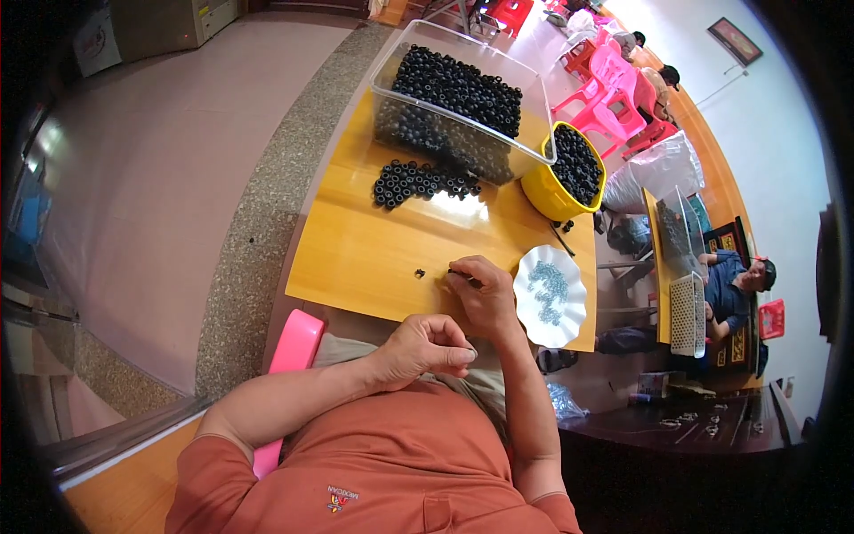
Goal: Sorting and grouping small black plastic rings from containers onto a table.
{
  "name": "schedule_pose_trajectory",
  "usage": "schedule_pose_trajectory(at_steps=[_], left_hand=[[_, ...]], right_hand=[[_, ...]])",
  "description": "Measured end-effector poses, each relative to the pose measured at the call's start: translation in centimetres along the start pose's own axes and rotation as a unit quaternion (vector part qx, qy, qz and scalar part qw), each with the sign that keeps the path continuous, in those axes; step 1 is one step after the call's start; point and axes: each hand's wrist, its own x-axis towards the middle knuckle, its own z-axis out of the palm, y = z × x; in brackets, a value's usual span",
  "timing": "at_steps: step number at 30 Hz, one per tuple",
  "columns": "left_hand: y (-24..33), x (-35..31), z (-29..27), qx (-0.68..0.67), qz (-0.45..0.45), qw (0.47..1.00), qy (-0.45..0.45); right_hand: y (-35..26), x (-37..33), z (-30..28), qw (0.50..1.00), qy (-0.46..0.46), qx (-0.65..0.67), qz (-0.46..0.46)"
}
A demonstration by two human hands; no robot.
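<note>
My left hand (429, 349) is closed in a pinch above my lap, just off the table's near edge; whatever lies between thumb and finger is too small to make out. Over the near part of the yellow-brown table (342, 258) is my right hand (485, 294), its fingertips pinched together at a small dark piece that they mostly hide. A small dark part (420, 273) lies left of it. Beside the right hand stands a white scalloped dish (525, 303) with small clear bluish pieces (550, 292). Several black ring-shaped parts (418, 182) are heaped farther back.
A clear plastic bin (391, 89) of black rings stands at the far side. Next to it is a yellow basket (538, 191) of similar black parts. A thin dark stick (562, 238) lies near the dish. At right, another person (734, 285) sits by a white perforated basket (688, 316).
</note>
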Motion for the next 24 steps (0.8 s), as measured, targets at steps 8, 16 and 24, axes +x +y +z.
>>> schedule_pose_trajectory(at_steps=[8, 16, 24], left_hand=[[0.0, 0.0, 0.0, -0.004, 0.004, 1.0, 0.002], [-0.1, 0.0, -0.1, -0.005, 0.007, 1.0, 0.004], [0.0, 0.0, 0.0, -0.004, 0.01, 1.0, 0.007]], right_hand=[[1.1, -0.7, -0.2, 0.995, 0.017, 0.101, 0.005], [1.5, -1.4, -0.2, 0.99, 0.01, 0.111, 0.088], [2.3, -1.6, 0.4, 0.975, 0.029, 0.215, 0.054]])
